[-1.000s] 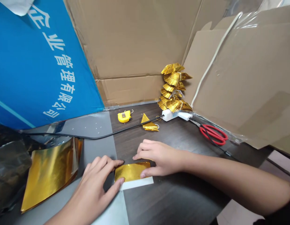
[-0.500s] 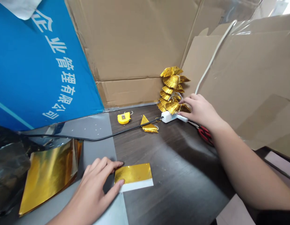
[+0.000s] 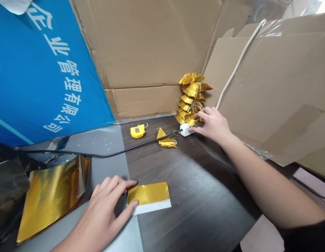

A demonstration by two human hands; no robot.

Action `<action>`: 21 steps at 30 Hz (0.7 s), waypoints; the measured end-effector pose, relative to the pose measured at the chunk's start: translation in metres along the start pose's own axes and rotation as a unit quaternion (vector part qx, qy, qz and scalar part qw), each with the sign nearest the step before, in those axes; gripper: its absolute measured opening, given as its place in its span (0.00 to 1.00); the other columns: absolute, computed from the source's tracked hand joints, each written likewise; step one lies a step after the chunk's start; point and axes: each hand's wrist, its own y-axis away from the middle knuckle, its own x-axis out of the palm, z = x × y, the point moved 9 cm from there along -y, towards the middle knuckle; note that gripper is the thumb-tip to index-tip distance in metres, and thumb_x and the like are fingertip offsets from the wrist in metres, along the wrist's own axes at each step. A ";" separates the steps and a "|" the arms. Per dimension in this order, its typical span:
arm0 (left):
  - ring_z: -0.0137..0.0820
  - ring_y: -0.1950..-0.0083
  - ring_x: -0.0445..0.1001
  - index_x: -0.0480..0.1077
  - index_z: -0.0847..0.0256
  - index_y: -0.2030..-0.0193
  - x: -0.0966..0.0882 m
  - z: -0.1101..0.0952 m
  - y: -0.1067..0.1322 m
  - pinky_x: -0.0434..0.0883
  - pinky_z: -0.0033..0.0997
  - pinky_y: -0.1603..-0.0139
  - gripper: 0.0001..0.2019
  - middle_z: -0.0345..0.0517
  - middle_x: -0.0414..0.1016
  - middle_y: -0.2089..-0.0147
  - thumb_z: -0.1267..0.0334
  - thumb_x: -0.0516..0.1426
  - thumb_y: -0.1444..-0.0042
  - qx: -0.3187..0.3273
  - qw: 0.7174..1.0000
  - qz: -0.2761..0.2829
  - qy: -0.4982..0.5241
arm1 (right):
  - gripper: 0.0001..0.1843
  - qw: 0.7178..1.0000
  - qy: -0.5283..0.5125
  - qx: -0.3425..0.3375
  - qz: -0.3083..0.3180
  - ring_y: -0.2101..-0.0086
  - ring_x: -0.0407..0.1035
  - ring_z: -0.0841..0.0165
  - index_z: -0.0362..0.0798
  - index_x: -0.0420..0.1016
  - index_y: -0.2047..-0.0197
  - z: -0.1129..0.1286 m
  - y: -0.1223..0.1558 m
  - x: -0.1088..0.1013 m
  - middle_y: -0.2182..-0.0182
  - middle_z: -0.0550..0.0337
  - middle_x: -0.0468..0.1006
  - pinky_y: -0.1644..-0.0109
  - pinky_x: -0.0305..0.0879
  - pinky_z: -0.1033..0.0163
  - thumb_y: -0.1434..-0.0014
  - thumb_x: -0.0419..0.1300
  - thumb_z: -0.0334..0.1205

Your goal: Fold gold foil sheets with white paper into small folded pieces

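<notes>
A dark wood-grain tabletop [image 3: 204,213] is partly covered by a grey mat [image 3: 101,147]; a yellow tape measure [image 3: 137,131], folded gold foil [image 3: 166,142] and a white power strip [image 3: 185,130] are laid on it.

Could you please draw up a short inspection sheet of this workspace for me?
surface: dark wood-grain table, grey mat at its left.
job's things: gold foil rectangle with a white strip showing; larger gold foil sheet; stack of folded gold pieces; folded gold triangle.
clutter: yellow tape measure; dark plastic bag.
grippers: left hand beside the rectangle; right hand at the stack's base.
cables: black cable into white power strip; white cable along the cardboard.
surroundings: cardboard walls, blue printed banner.
</notes>
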 end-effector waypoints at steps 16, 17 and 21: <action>0.36 0.56 0.71 0.70 0.48 0.45 0.000 -0.002 0.000 0.65 0.34 0.56 0.16 0.43 0.73 0.58 0.48 0.57 0.36 -0.005 1.000 -0.003 0.011 | 0.18 0.990 -0.123 -0.054 0.051 0.52 0.70 0.52 0.49 0.79 0.52 -0.008 0.000 -0.002 0.55 0.49 0.75 0.46 0.71 0.44 0.48 0.64 0.42; 0.36 0.56 0.70 0.71 0.49 0.45 0.000 -0.002 0.000 0.65 0.34 0.57 0.16 0.43 0.73 0.58 0.48 0.57 0.36 -0.002 1.000 -0.004 0.010 | 0.18 0.988 -0.135 -0.055 0.055 0.52 0.70 0.53 0.50 0.79 0.52 -0.009 0.000 -0.002 0.55 0.50 0.75 0.47 0.71 0.45 0.47 0.64 0.41; 0.37 0.55 0.70 0.71 0.51 0.46 -0.004 -0.005 0.000 0.66 0.35 0.56 0.17 0.45 0.73 0.58 0.47 0.55 0.35 -0.015 0.999 -0.021 0.021 | 0.18 0.983 -0.159 -0.060 0.070 0.54 0.71 0.55 0.51 0.78 0.51 -0.011 0.000 -0.003 0.56 0.51 0.75 0.49 0.74 0.46 0.47 0.63 0.40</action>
